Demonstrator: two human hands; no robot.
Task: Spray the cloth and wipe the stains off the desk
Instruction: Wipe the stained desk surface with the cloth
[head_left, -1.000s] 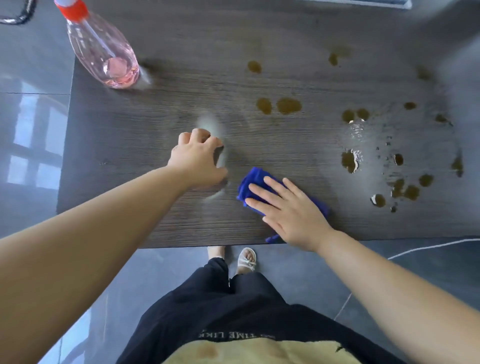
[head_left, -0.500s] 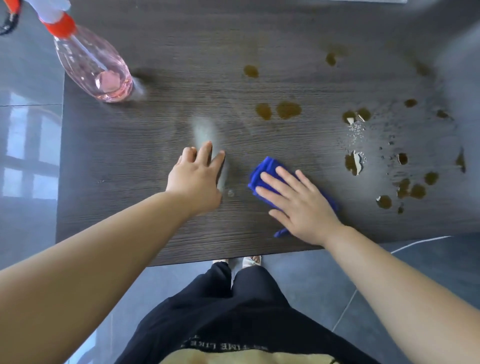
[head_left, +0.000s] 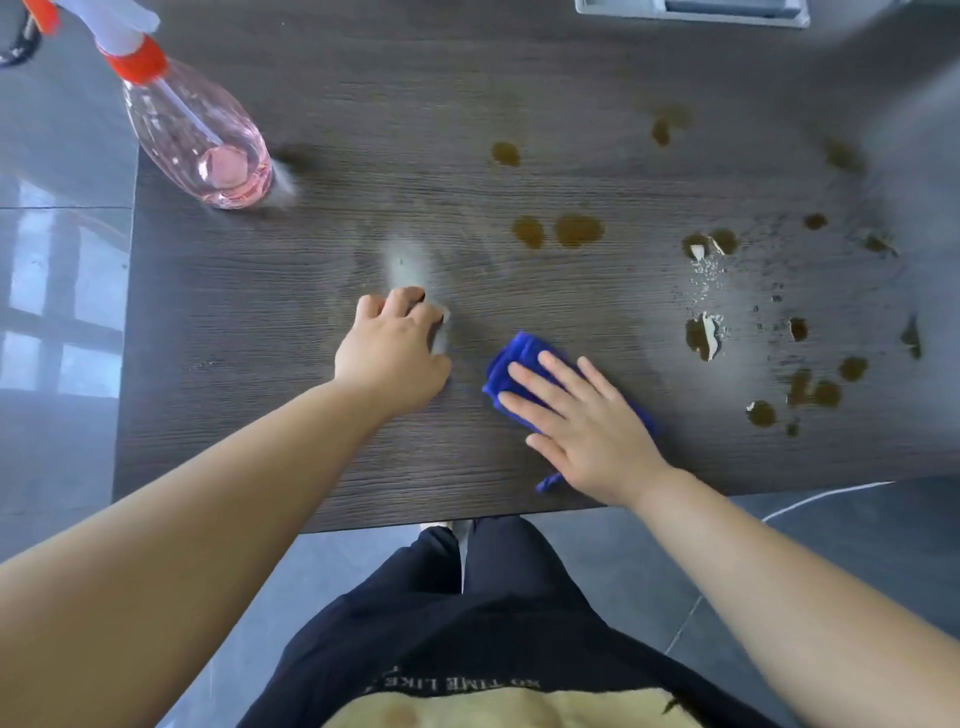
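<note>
A folded blue cloth (head_left: 511, 361) lies on the dark wood desk (head_left: 291, 426) near its front edge. My right hand (head_left: 582, 421) rests flat on the cloth, fingers spread, pressing it down. My left hand (head_left: 395, 348) lies on the bare desk just left of the cloth, fingers loosely curled, holding nothing. A pink spray bottle (head_left: 197, 140) with an orange and white trigger stands at the desk's far left corner. Several brown stains (head_left: 579, 229) dot the middle and right of the desk, some with wet droplets (head_left: 706, 270) around them.
A grey tray (head_left: 691, 11) sits at the desk's far edge. The desk's left edge runs beside grey floor tiles. My legs and a foot show below the front edge.
My left hand opened flat on the desk, then curled loosely again. My right hand stays flat on the blue cloth in about the same place on the desk. The camera view has shifted.
</note>
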